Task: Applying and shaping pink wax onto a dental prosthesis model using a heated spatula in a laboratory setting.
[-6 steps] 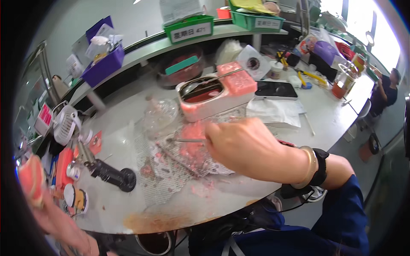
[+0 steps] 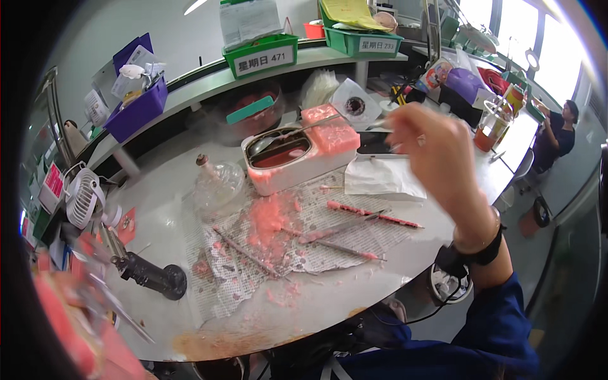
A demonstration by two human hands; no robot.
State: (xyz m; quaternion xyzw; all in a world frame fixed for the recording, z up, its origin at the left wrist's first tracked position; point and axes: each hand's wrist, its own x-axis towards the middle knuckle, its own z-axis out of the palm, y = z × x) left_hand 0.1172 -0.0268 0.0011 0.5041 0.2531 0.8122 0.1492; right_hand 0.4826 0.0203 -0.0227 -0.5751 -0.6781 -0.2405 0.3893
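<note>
Grey-white and curving in front of you, the surface [image 2: 158, 221] carries spattered newsprint [image 2: 291, 256] on the near side of the white wax pot [image 2: 304, 174]. Right of that pot, your raised right hand [image 2: 437, 149] has its fingers bunched around a blurred thin tool [image 2: 378, 125]. Left of it and nearer you, your left hand [image 2: 123, 358] has fingers clamped on a blurred pink-and-cream piece [image 2: 54, 310].

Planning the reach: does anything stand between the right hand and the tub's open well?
Yes: in the picture, the pink block on the right end of the tub lies between the right hand and the well; the spoon lies across both. Height clearance is unclear.
</note>
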